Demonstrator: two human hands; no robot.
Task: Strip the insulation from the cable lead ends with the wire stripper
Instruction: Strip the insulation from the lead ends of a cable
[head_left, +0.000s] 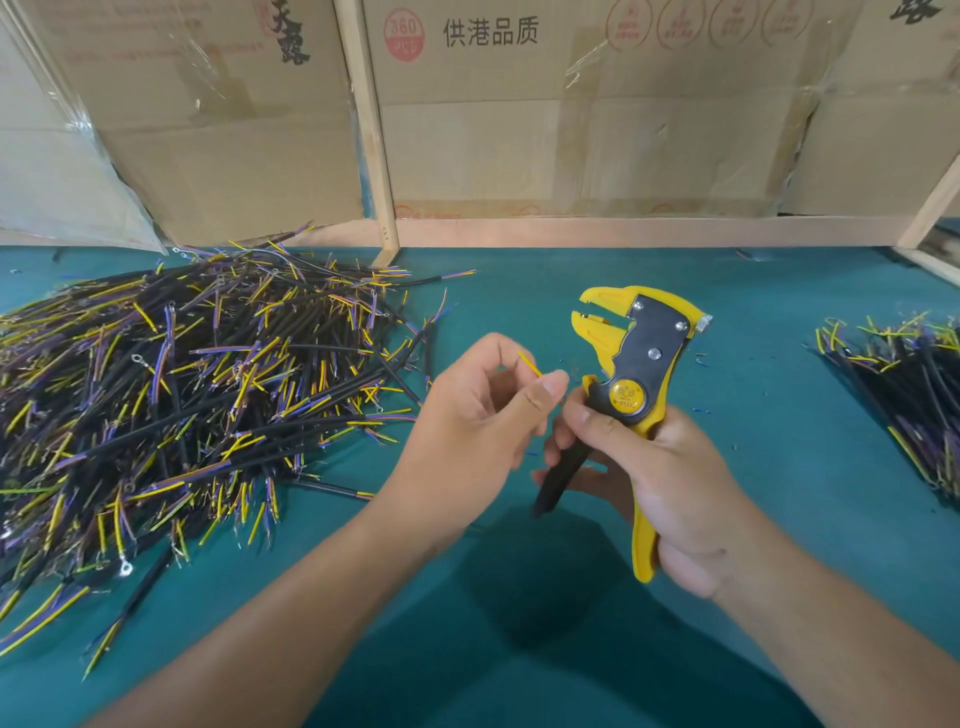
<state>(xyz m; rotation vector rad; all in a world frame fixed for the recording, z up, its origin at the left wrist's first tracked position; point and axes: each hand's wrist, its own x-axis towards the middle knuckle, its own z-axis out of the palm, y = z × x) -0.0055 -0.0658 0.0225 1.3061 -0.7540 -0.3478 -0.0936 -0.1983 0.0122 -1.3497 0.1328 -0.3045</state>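
A person's two bare forearms reach over a bench (519, 597) covered in teal cloth. The right hand (660, 483) is wrapped around the handles of a wire stripper (631, 384), holding it upright above the bench with its head pointing up and to the left. The stripper is yellow with a dark grey side plate, silver rivets and a round yellow disc at the pivot; its toothed yellow jaws stand slightly apart with nothing between them. One handle is black, the other yellow. The left hand (483, 410), just beside the stripper, pinches a thin yellow lead (531, 362) between thumb and fingers, with its short end poking up toward the stripper's head. A large loose pile of cables (187, 384), black with yellow and purple leads, lies to the left. A smaller bundle of cables (904, 384) lies at the far right. Cardboard boxes (519, 104) stand behind the bench.
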